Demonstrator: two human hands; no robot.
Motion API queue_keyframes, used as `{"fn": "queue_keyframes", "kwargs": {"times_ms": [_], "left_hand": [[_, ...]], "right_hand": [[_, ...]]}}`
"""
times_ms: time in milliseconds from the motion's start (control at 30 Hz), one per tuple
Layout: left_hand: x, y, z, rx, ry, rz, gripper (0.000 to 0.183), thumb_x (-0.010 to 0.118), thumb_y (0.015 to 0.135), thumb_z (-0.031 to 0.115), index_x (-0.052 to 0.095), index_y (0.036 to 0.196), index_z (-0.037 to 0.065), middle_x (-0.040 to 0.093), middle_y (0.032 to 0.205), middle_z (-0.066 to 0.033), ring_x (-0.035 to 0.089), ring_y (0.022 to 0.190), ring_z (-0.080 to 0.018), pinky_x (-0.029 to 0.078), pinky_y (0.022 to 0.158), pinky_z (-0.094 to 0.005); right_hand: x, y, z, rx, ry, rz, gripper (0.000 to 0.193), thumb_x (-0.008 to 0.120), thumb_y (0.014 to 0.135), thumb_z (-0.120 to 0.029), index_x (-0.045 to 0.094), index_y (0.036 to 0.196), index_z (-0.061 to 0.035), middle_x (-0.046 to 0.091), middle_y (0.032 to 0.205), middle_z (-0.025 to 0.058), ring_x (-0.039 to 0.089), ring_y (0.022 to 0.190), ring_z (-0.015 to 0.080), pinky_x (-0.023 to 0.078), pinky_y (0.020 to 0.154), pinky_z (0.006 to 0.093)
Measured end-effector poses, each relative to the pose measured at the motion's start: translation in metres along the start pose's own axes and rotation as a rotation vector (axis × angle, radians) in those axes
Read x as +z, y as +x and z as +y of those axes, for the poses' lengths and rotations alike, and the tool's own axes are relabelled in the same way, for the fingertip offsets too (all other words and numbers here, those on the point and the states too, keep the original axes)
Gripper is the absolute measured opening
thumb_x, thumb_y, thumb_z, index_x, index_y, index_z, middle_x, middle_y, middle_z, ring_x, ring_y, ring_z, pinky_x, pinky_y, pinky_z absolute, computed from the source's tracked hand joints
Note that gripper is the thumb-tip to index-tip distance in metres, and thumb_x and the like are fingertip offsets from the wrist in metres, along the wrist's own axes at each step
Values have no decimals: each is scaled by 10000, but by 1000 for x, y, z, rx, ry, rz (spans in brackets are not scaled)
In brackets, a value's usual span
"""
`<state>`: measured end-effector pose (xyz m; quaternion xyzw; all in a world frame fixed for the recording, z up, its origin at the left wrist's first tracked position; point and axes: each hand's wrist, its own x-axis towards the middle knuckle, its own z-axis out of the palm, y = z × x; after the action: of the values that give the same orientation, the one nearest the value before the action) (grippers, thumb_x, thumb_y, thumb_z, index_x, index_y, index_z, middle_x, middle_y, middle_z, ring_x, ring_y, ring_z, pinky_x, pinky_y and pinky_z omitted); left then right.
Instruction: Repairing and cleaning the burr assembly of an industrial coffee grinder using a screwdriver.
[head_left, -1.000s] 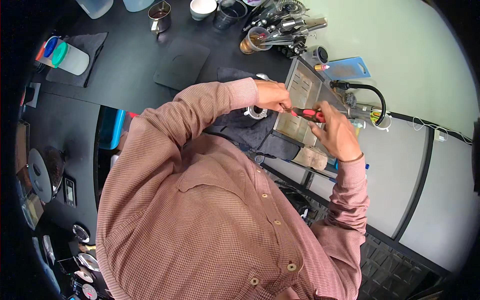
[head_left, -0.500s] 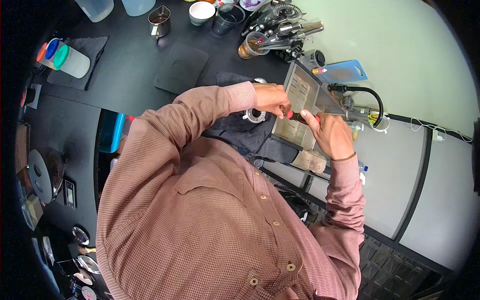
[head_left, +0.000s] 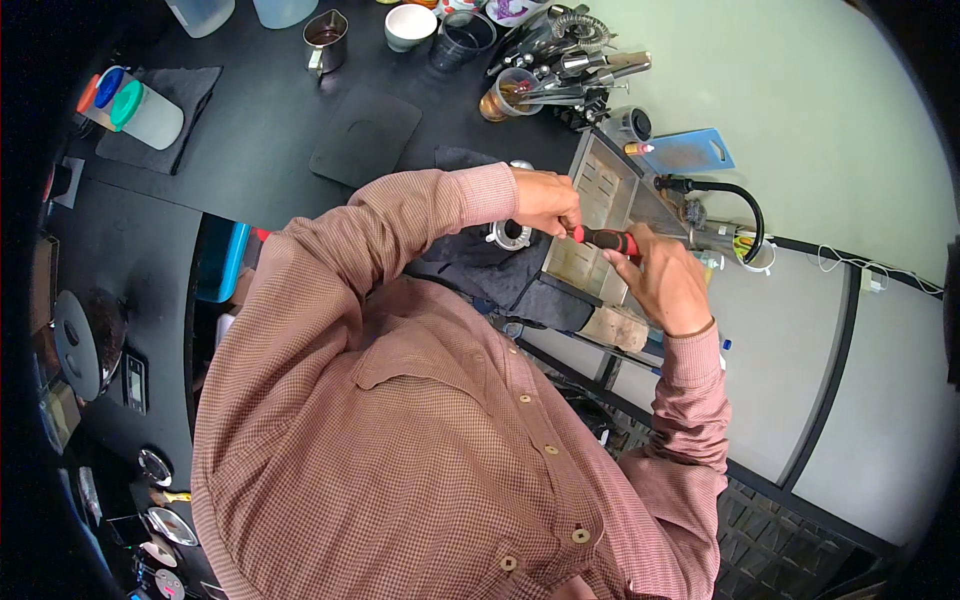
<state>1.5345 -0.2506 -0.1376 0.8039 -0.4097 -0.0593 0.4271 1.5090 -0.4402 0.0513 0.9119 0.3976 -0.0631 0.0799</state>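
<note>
A screwdriver (head_left: 607,240) with a red and black handle lies sideways above the metal basin. My right hand (head_left: 668,280) is closed round its right end, with the thumb below the handle. At the other end my left hand (head_left: 546,203) has its fingers pinched together, touching or very near the red tip of the handle. What those fingers hold is hidden, and the screwdriver's shaft does not show. Just below the left hand, a round silver metal part (head_left: 510,235) with small lugs sits over a dark cloth (head_left: 470,262).
The metal basin (head_left: 575,262) lies under my hands, with a black curved tap (head_left: 750,205) at its right. A cup of utensils (head_left: 515,92), a metal pitcher (head_left: 326,42) and a white bowl (head_left: 409,28) stand beyond. A blue board (head_left: 690,150) leans on the wall.
My right thumb and fingers have shifted on the screwdriver, from over the handle to lower at its right end, so more of the handle shows. My left hand stays nearly in place.
</note>
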Motion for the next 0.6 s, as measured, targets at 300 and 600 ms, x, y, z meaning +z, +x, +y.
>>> {"fn": "queue_keyframes", "kwargs": {"times_ms": [300, 600], "left_hand": [[4, -1, 2, 6, 36, -27, 203, 691, 953, 186, 745, 1093, 49, 740, 917, -170, 701, 889, -380, 539, 793, -453], [14, 0, -14, 86, 16, 66, 183, 671, 894, 107, 727, 1039, 10, 743, 908, -160, 717, 875, -353, 549, 793, -438]], "right_hand": [[4, 3, -5, -85, 48, 170, 582, 650, 978, -549, 695, 758, -13, 604, 612, 227, 624, 619, 457, 489, 565, 516], [6, 0, -4, 76, 9, -184, 401, 698, 961, -348, 562, 1173, -36, 689, 1022, 255, 695, 919, 445, 552, 705, 495]]}}
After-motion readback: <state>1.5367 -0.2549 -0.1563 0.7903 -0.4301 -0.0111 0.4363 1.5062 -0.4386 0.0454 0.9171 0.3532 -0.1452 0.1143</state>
